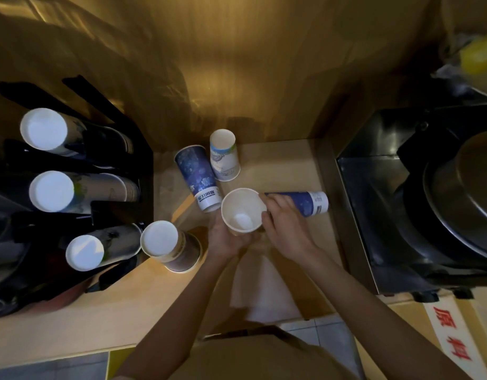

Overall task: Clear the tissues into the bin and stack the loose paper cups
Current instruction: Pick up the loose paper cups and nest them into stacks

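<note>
My left hand cups a plain white paper cup from below and holds it upright, mouth toward me. My right hand is beside it, its thumb at the cup's rim and its fingers closed over the near end of a dark blue cup lying on its side on the counter. A tall blue patterned cup and a pale cup stand bottom-up just behind. Another inverted cup stands at the left. A white tissue sheet lies on the counter under my forearms.
A black cup rack on the left holds three long stacks of cups pointing at me. A dark metal machine fills the right side. A wooden wall closes the back. The counter's edge runs near my body.
</note>
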